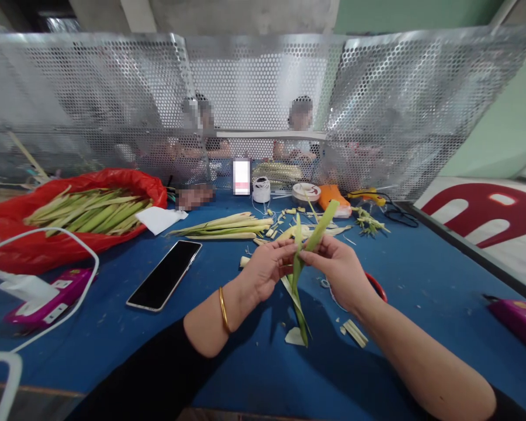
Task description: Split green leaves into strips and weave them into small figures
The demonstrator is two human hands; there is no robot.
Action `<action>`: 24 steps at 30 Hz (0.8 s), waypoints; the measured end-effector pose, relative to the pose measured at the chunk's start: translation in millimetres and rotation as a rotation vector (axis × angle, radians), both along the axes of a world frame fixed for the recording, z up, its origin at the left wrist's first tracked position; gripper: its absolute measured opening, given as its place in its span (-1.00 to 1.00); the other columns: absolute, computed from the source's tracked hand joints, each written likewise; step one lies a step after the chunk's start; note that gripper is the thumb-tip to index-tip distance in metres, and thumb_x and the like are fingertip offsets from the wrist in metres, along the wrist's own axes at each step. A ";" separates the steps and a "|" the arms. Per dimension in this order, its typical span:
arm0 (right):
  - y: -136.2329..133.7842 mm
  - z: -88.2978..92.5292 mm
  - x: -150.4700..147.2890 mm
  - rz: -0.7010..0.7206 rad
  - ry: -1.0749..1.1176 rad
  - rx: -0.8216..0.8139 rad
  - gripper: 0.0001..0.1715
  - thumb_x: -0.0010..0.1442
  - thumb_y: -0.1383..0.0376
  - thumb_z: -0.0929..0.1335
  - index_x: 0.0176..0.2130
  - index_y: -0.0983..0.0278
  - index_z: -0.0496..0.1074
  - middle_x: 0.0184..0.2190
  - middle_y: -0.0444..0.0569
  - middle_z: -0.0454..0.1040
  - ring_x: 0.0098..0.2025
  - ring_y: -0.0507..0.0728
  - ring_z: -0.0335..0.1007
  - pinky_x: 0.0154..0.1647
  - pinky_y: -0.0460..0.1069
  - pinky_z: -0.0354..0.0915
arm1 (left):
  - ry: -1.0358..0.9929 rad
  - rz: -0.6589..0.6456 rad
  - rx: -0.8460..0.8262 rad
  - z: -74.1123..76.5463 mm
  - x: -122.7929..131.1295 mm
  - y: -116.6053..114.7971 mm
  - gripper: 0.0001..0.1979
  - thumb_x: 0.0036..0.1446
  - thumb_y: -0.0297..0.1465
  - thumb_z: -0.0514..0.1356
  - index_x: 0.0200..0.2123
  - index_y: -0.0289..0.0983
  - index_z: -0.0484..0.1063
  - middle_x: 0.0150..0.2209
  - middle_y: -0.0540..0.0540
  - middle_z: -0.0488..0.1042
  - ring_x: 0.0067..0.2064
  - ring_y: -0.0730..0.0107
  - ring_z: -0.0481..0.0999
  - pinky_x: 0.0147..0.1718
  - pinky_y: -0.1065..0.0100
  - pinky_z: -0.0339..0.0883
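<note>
Both hands meet over the middle of the blue table, holding green leaf strips [297, 280] that cross between them. My left hand [267, 269] pinches the strips from the left, its fingers closed on them. From the right, my right hand [335, 266] grips a broad light-green strip [323, 225] between thumb and fingers. The strips' narrow ends hang down toward the table. Beyond my hands lies a bundle of pale green leaves [228, 227], with cut scraps [283, 216] near it. A red-handled tool [377, 286] is partly hidden behind my right hand.
A red bag [158, 190] of leaves lies left, near a phone [164, 278] and purple power strip [65, 292]. String [261, 190], tape [305, 193] and an orange packet [334, 201] stand before a perforated metal screen [254, 76]. Two people sit behind it.
</note>
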State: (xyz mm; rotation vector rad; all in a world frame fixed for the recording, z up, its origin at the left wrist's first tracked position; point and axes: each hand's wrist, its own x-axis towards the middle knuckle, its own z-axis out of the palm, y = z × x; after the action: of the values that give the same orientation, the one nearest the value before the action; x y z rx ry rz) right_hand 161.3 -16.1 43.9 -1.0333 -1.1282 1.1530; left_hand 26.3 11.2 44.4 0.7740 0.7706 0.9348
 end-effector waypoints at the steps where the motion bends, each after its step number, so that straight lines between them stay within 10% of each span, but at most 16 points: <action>1: 0.7 0.7 0.9 -0.008 0.004 0.005 -0.72 -0.11 0.27 0.51 -0.33 0.25 0.48 -0.41 -0.13 0.55 -0.33 0.08 0.45 -0.19 0.01 0.33 | -0.009 -0.009 -0.014 0.9 -0.9 -0.2 -0.77 -0.21 -0.45 0.39 -0.43 -0.36 0.44 -0.50 -0.02 0.47 -0.51 0.53 0.42 -0.46 0.44 0.30; 24: -5.2 -5.7 -5.3 0.048 -0.152 0.031 -0.79 -0.09 0.28 0.48 -0.38 0.23 0.44 -0.50 -0.18 0.44 -0.43 0.05 0.35 -0.35 -0.03 0.29 | 0.103 0.303 0.108 -12.7 9.4 1.7 -0.84 -0.18 -0.47 0.32 -0.48 -0.31 0.38 -0.53 0.03 0.41 -0.52 0.54 0.36 -0.55 0.48 0.20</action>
State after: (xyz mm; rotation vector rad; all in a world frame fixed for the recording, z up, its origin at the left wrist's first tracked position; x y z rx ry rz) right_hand 156.0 -21.2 38.2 -1.0890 -1.2925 1.1054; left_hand 35.7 12.9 31.7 0.8183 0.9511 1.2238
